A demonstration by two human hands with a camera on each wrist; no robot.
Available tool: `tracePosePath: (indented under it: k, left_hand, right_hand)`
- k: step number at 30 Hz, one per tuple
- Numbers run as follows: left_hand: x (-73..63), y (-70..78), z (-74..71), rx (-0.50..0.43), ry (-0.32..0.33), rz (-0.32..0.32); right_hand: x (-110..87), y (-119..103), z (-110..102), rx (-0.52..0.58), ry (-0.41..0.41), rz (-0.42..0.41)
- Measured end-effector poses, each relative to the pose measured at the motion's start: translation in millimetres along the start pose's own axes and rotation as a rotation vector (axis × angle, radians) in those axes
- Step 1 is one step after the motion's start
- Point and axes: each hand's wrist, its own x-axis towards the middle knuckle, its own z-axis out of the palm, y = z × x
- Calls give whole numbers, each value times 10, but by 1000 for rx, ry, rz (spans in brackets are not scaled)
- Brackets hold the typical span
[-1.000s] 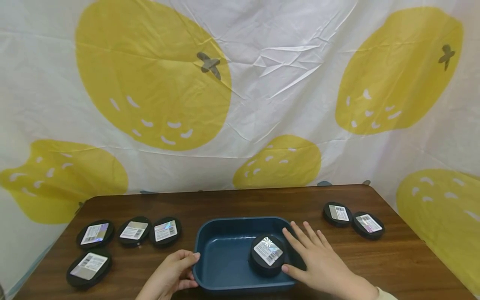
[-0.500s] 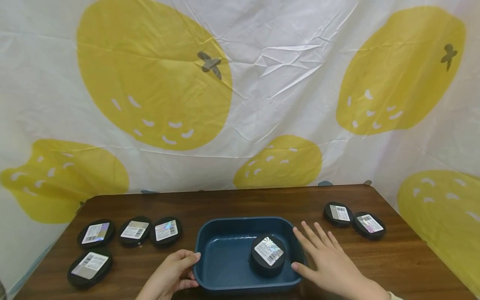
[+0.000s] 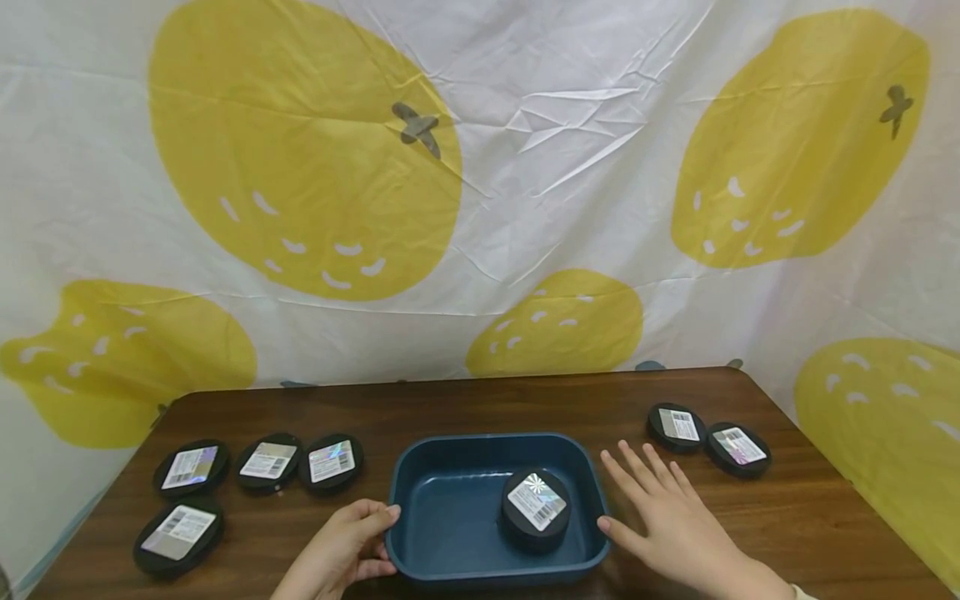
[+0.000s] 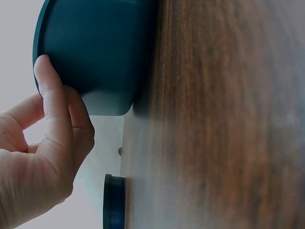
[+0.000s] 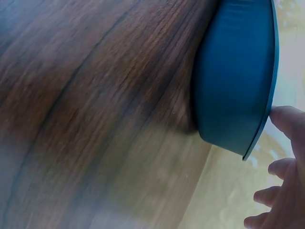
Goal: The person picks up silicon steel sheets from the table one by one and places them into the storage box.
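Blue tray pinched at left rim by left hand; black disc seated in right half. Right hand spread wide at right rim, contact unclear. Loading seemingly in hand; reach toward disc pair near table's right back corner likely called for.

The left hand and right hand are bare, with short nails. A pale cream cloth sleeve shows behind the right one.
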Motion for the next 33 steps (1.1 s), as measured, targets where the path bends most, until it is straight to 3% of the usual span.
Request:
tracePosePath:
  k: [33]
  left_hand:
    - [-4,9,8,-6,7,-6]
  right_hand:
    - [-96,362,6,-2,-11,96]
